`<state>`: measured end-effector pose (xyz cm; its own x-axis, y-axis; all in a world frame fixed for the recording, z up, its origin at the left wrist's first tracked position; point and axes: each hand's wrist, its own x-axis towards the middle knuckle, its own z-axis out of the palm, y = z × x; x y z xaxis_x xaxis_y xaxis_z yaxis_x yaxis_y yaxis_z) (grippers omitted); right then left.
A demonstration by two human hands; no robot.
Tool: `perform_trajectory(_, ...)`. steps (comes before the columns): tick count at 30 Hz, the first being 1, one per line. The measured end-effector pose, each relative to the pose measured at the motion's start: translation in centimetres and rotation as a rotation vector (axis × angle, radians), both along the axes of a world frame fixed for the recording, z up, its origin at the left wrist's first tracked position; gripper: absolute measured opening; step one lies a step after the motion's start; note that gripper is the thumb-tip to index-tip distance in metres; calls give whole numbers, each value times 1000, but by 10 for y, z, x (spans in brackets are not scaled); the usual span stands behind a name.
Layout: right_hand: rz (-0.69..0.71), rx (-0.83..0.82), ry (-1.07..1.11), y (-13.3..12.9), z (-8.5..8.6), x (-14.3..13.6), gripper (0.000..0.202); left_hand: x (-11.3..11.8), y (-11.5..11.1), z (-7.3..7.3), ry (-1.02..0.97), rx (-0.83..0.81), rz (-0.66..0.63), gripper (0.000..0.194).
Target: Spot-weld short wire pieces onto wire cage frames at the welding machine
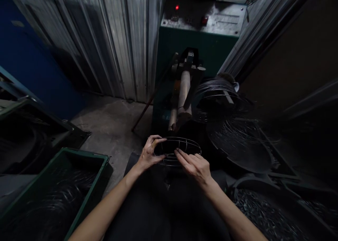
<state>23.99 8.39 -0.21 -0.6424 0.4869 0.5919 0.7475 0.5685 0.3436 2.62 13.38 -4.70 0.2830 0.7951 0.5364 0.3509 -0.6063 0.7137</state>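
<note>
While left hand (150, 152) curls round left side of wire frame (186, 144), thumb and fingers parted with wires between them, right hand (196, 165) lies at near right edge, fingers stretched close together against it; whether it grips, cannot tell. Wire frame sits over person's lap (163, 205), before metal arm (185, 89) of green machine (195, 38), red light (177, 7) lit. Right: wire coil (216, 86); nearer, tub (239, 181) of metal bits (264, 209). Left: green crate (84, 152).

Left hand (150, 153), right hand (196, 166) on wire frame (179, 143)
</note>
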Motion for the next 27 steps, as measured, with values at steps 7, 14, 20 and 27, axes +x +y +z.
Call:
perform_trajectory(7, 26, 4, -10, 9, 3, 3, 31, 1, 7, -3, 4, -9, 9, 58)
perform_trajectory(14, 46, -5, -22, 19, 3, 5, 29, -1, 13, -4, -28, 0, 14, 57)
perform_trajectory(20, 48, 14, -52, 24, 3, 7, 31, -1, 16, 0, 6, 15, 39, 57)
perform_trajectory(27, 48, 11, -66, 33, 1, 5, 34, -2, 23, -3, 25, 4, 52, 58)
